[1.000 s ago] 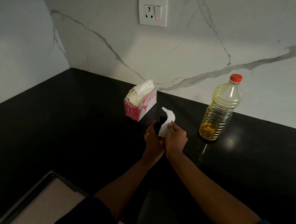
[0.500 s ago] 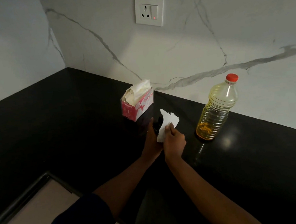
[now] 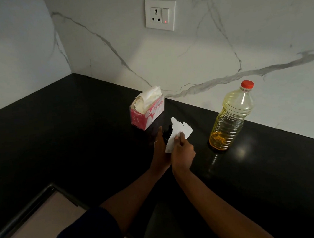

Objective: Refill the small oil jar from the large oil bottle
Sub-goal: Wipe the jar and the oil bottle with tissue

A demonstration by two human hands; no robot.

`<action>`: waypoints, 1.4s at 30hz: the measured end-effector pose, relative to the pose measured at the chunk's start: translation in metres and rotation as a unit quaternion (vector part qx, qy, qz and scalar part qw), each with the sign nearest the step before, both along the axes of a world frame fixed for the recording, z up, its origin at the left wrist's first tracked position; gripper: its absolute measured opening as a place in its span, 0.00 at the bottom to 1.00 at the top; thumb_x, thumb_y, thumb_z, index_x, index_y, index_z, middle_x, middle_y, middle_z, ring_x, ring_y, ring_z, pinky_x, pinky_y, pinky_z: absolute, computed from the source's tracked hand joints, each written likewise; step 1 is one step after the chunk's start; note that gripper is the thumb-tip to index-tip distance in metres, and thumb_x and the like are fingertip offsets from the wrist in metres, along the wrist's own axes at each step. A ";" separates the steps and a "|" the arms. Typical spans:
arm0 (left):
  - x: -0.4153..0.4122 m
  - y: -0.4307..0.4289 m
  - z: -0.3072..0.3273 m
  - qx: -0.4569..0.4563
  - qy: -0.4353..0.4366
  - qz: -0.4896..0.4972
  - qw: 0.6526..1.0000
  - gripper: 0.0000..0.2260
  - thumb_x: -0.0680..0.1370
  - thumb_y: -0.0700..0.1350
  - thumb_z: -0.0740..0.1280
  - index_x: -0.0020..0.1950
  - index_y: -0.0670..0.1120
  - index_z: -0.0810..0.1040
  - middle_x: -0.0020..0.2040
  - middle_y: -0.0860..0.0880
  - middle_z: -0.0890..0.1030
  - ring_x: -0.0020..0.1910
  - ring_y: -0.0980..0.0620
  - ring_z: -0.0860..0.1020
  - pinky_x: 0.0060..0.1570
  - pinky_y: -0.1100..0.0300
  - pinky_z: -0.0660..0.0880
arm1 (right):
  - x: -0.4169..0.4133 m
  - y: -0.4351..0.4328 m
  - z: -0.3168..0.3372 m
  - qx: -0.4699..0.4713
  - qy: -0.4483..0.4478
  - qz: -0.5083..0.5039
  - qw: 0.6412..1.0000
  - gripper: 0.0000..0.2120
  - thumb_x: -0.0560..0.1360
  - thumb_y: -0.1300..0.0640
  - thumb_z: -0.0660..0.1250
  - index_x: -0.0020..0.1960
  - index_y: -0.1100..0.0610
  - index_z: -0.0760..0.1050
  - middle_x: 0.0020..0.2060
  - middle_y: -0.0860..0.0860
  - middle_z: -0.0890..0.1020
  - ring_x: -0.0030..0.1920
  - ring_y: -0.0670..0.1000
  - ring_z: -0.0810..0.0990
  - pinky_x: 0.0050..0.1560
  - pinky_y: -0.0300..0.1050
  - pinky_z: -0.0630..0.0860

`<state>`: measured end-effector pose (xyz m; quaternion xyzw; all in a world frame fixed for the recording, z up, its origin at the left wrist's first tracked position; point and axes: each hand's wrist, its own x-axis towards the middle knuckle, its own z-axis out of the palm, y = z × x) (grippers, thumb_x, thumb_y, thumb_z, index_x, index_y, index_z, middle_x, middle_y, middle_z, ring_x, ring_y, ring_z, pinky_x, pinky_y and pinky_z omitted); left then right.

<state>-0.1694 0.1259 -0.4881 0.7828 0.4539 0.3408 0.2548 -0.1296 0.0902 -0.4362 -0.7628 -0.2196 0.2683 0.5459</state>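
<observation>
Pinching tissue (image 3: 179, 130) in right hand (image 3: 183, 153) grip, left hand (image 3: 160, 151) at small oil jar (image 3: 167, 133), grip unclear, large oil bottle (image 3: 229, 119) capped.

Black glossy countertop (image 3: 76, 137), L-shaped, running into corner btw marble walls. On top: pink-and-white tissue box (image 3: 147, 113), open, tissues sticking up, set near back wall. To R of box, well apart: clear plastic oil bottle (image 3: 229, 119), upright, red cap on, yellow oil in btm part only. Light glare on surface just R of bottle.
</observation>
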 end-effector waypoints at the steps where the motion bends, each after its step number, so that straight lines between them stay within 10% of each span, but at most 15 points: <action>1: -0.003 0.000 0.000 -0.007 0.005 0.015 1.000 0.36 0.75 0.59 0.56 0.76 0.42 0.50 0.75 0.42 0.57 0.74 0.46 0.59 0.72 0.48 0.59 | 0.000 0.001 0.000 -0.001 -0.003 -0.004 1.000 0.17 0.80 0.55 0.57 0.69 0.55 0.69 0.60 0.55 0.79 0.61 0.55 0.76 0.63 0.50 0.73; 5: -0.003 -0.001 0.009 -0.086 -0.025 0.023 0.996 0.33 0.77 0.42 0.65 0.76 0.44 0.50 0.75 0.42 0.58 0.74 0.46 0.60 0.72 0.51 0.60 | 0.005 0.009 0.005 0.009 0.003 0.001 1.000 0.16 0.81 0.56 0.56 0.67 0.56 0.72 0.59 0.53 0.79 0.59 0.54 0.77 0.61 0.46 0.74; 12: -0.005 0.008 0.005 -0.107 0.007 0.064 0.992 0.43 0.70 0.49 0.74 0.75 0.40 0.51 0.70 0.40 0.64 0.69 0.44 0.66 0.67 0.53 0.66 | 0.009 0.008 0.007 -0.001 0.071 -0.025 0.997 0.24 0.79 0.54 0.60 0.73 0.58 0.60 0.66 0.57 0.72 0.65 0.56 0.73 0.59 0.45 0.72; 17: -0.005 0.008 0.005 -0.078 0.051 0.056 0.994 0.33 0.75 0.50 0.68 0.73 0.41 0.58 0.71 0.42 0.63 0.71 0.46 0.62 0.70 0.55 0.62 | -0.001 -0.003 0.004 0.010 0.094 -0.029 0.995 0.25 0.78 0.54 0.62 0.72 0.58 0.60 0.65 0.58 0.73 0.63 0.57 0.74 0.54 0.43 0.72; 22: -0.005 0.006 0.009 -0.119 -0.094 0.060 0.987 0.28 0.72 0.43 0.72 0.68 0.38 0.66 0.64 0.42 0.73 0.65 0.48 0.72 0.62 0.62 0.68 | 0.006 0.004 0.005 0.018 0.081 -0.026 0.996 0.21 0.79 0.54 0.60 0.71 0.59 0.63 0.64 0.57 0.74 0.61 0.56 0.75 0.54 0.42 0.73; 32: -0.005 0.013 0.006 -0.179 -0.109 0.066 0.976 0.28 0.71 0.44 0.73 0.65 0.38 0.63 0.60 0.43 0.76 0.58 0.48 0.77 0.52 0.63 0.73 | 0.001 0.007 -0.001 0.025 0.029 0.003 0.999 0.18 0.80 0.57 0.58 0.69 0.56 0.68 0.64 0.54 0.75 0.63 0.53 0.75 0.63 0.49 0.73; 42: -0.007 0.031 -0.026 -0.054 0.096 0.039 0.993 0.29 0.70 0.55 0.70 0.65 0.43 0.69 0.61 0.48 0.76 0.63 0.50 0.73 0.65 0.64 0.63 | 0.018 0.019 0.011 0.009 0.035 0.025 0.999 0.15 0.80 0.61 0.57 0.63 0.59 0.75 0.60 0.55 0.79 0.58 0.52 0.77 0.52 0.40 0.74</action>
